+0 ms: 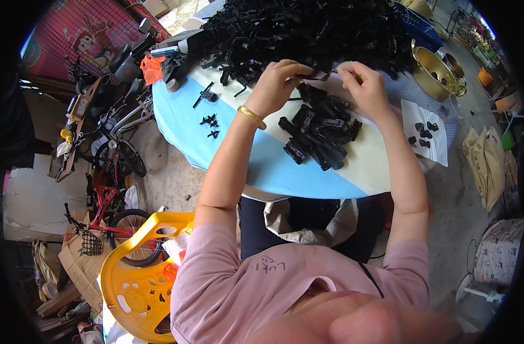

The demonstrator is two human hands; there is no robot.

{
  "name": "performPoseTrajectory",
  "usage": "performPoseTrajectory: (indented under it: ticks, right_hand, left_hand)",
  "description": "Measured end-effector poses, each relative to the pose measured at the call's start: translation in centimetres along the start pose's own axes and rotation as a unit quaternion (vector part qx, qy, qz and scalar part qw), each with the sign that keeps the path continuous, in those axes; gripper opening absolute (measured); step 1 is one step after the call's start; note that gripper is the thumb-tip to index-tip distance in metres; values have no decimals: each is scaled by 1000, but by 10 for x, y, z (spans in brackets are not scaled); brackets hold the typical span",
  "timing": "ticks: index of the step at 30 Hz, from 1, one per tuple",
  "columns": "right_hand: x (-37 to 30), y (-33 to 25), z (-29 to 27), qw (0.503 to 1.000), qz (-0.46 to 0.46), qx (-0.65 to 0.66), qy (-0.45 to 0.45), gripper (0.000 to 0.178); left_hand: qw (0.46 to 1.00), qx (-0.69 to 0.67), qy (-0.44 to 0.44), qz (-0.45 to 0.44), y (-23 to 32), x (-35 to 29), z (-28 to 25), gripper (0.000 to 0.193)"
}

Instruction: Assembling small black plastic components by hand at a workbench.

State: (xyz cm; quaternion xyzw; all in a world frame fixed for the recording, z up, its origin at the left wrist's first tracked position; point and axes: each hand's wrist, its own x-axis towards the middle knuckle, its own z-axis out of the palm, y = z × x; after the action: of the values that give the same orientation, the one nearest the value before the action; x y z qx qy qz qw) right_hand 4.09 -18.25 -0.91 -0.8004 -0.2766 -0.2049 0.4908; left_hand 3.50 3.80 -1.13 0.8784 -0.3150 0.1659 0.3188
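Note:
Both of my hands are raised over the table, at the near edge of a large heap of black plastic parts (308,34). My left hand (278,83) is closed at the fingertips on a small black plastic part (317,74), dark against the heap. My right hand (360,85) is pinched just to the right of that part; whatever its fingertips hold is too small to make out. Below and between my forearms lies a smaller cluster of longer black plastic pieces (319,129). Left of my left wrist are a few loose black pieces (210,122) on the blue cloth.
The round table wears a blue and cream cloth (187,135). At right, white paper (437,150) carries several dark bits, beside a gold pot (431,74) and a blue crate (419,28). An orange bag (153,69) sits at the left edge. A yellow chair (121,275) stands beside me.

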Motion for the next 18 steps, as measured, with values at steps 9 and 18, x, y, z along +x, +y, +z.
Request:
performPoseTrajectory:
  ticks: [9,18]
  right_hand:
    - [-4,-14,5,997,-61,-4,-41,12]
    - [-8,-32,6,983,-159,4,-86,17]
  left_hand:
    - [992,80,-81,48,-19,-2,12,45]
    - [924,-338,-37,-175,20,-3,-5,20]
